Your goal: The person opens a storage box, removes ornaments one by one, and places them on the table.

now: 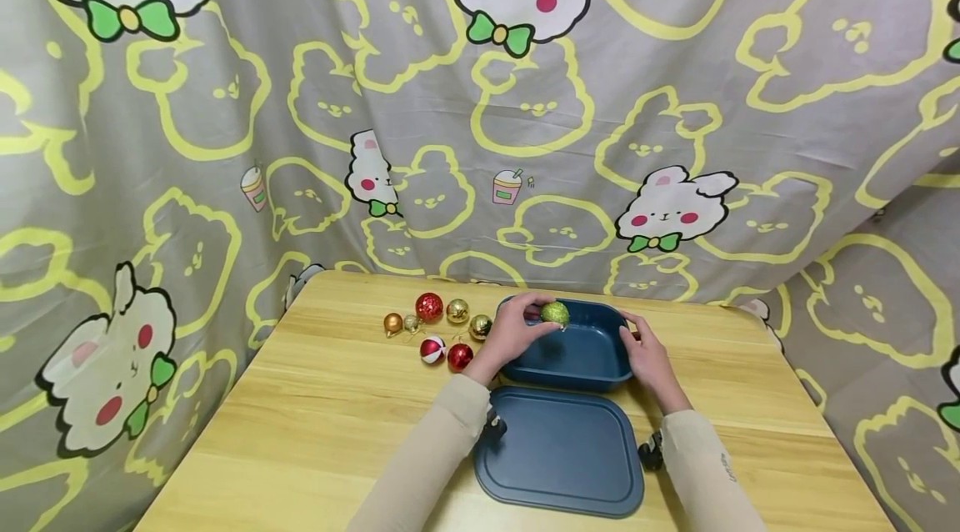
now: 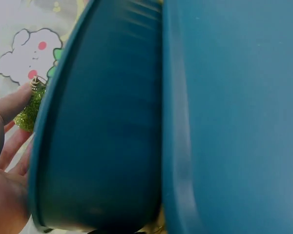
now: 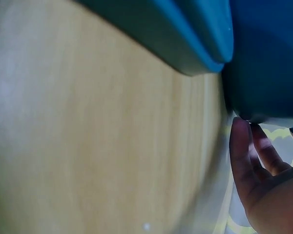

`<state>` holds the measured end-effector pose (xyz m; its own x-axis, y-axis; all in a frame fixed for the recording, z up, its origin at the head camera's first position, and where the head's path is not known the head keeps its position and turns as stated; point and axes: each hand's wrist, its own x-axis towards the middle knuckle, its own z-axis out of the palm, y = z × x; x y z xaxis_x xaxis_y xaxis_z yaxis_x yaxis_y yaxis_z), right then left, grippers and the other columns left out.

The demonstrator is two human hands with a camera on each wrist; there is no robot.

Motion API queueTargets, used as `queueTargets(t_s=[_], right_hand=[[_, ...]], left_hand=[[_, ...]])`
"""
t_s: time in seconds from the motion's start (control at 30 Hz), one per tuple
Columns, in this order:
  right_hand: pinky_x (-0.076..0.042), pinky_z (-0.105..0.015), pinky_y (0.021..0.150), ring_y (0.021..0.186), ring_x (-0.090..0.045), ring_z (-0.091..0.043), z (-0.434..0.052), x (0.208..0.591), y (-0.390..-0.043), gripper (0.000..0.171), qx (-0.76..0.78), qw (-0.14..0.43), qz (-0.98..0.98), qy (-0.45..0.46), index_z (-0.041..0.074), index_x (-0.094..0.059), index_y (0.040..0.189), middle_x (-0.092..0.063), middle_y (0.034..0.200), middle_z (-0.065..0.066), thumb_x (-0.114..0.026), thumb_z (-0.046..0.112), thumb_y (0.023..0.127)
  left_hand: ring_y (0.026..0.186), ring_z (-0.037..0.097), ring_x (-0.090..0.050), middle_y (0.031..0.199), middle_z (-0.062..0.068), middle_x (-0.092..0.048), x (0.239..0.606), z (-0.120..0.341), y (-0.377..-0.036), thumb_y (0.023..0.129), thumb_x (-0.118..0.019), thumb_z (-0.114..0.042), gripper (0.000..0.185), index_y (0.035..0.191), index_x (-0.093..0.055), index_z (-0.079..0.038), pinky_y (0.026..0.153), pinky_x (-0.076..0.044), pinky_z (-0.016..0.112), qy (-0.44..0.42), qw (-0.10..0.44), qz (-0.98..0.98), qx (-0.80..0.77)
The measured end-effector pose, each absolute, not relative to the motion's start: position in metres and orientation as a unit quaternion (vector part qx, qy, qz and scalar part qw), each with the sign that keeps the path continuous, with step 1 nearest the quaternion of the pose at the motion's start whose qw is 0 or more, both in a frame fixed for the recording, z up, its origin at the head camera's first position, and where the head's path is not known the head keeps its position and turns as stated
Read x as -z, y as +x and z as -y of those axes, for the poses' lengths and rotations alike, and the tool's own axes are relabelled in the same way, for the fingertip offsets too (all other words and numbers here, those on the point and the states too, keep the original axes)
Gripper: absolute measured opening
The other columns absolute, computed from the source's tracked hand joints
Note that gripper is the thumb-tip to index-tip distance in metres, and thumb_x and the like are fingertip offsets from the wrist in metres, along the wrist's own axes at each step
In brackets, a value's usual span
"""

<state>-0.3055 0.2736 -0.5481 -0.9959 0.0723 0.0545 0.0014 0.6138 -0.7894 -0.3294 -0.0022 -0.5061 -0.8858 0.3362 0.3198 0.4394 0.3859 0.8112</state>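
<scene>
A cartoon-print cloth hangs behind a wooden table (image 1: pixel 315 399). The left hand (image 1: pixel 513 330) pinches a green glitter ball (image 1: pixel 555 313) just above the left rim of the blue box (image 1: pixel 581 357), whose long side runs left to right. The right hand (image 1: pixel 648 357) rests against the box's right end, fingers fairly straight. The lid (image 1: pixel 558 453) lies just in front; more baubles (image 1: pixel 442 328) sit left of the box

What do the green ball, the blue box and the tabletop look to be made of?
Green ball: glitter-coated, probably plastic; grainy sparkle and a small metal cap in the left wrist view. Blue box: likely matte plastic, smooth with rounded moulded edges. Tabletop: light wood or wood-look laminate, streaked grain, soft sheen.
</scene>
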Motion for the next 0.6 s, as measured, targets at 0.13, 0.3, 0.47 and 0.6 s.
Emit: queueTargets(t_s=[0.13, 0.3, 0.47, 0.6], right_hand=[[-0.046, -0.049, 0.096, 0.116, -0.056, -0.042, -0.273, 0.548, -0.306, 0.051, -0.438, 0.042, 0.898, -0.021, 0.017, -0.038, 0.159, -0.058, 0.131, -0.029, -0.036, 0.039, 0.114], [-0.046, -0.047, 0.094, 0.114, -0.056, -0.041, -0.274, 0.548, -0.306, 0.05, -0.435, 0.042, 0.899, -0.021, 0.018, -0.038, 0.159, -0.058, 0.129, -0.028, -0.037, 0.038, 0.114], [-0.046, -0.047, 0.094, 0.113, -0.056, -0.041, -0.274, 0.547, -0.306, 0.049, -0.434, 0.04, 0.9, -0.021, 0.019, -0.038, 0.159, -0.058, 0.128, -0.028, -0.037, 0.038, 0.114], [-0.046, -0.047, 0.093, 0.113, -0.056, -0.042, -0.274, 0.547, -0.306, 0.048, -0.432, 0.042, 0.901, -0.022, 0.019, -0.039, 0.159, -0.058, 0.127, -0.028, -0.038, 0.036, 0.114]], left_hand=[[0.108, 0.019, -0.069, 0.129, 0.003, -0.068, 0.502, 0.009, -0.328, 0.093, -0.08, -0.026, 0.043, 0.133, -0.069, -0.018, 0.096, -0.059, 0.036, -0.236, 0.05, 0.823, 0.515], [0.109, 0.022, -0.069, 0.13, 0.005, -0.067, 0.499, 0.025, -0.325, 0.093, -0.08, -0.025, 0.045, 0.135, -0.068, -0.014, 0.097, -0.059, 0.044, -0.249, 0.054, 0.817, 0.518], [0.109, 0.022, -0.069, 0.131, 0.004, -0.066, 0.492, 0.045, -0.32, 0.093, -0.08, -0.024, 0.045, 0.135, -0.067, -0.014, 0.096, -0.06, 0.042, -0.249, 0.06, 0.82, 0.511], [0.11, 0.027, -0.069, 0.133, 0.006, -0.066, 0.489, 0.061, -0.315, 0.093, -0.08, -0.023, 0.046, 0.136, -0.066, -0.013, 0.097, -0.059, 0.048, -0.239, 0.056, 0.82, 0.518]])
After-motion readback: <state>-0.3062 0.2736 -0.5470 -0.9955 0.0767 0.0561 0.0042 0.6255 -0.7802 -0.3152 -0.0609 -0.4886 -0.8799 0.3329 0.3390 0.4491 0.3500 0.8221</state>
